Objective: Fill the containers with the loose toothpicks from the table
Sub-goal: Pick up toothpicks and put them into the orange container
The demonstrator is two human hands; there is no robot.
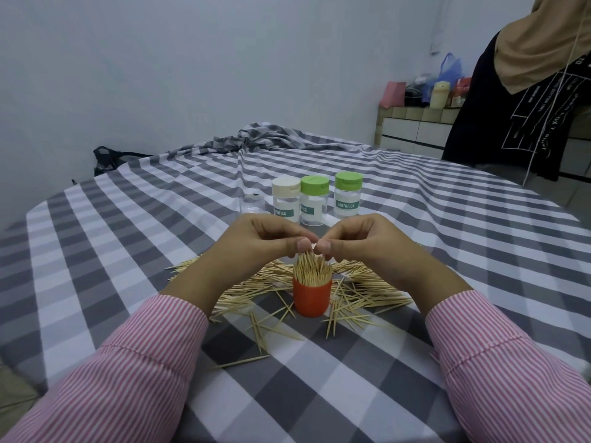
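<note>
Progress is judged approx. half: orange container [311, 297], just below both hands, is packed w/ toothpicks whose tips are pinched by left hand [275, 241] and right hand [358, 241], while loose toothpicks [367, 287] are left under them and capped jars [315, 199] beyond.

Single head-worn wide-angle view, looking forward and down across the checked table [96, 251], hands close beneath the lens at centre, far wall and a standing person [524, 100] at upper right, edges probably bowed by the lens
</note>
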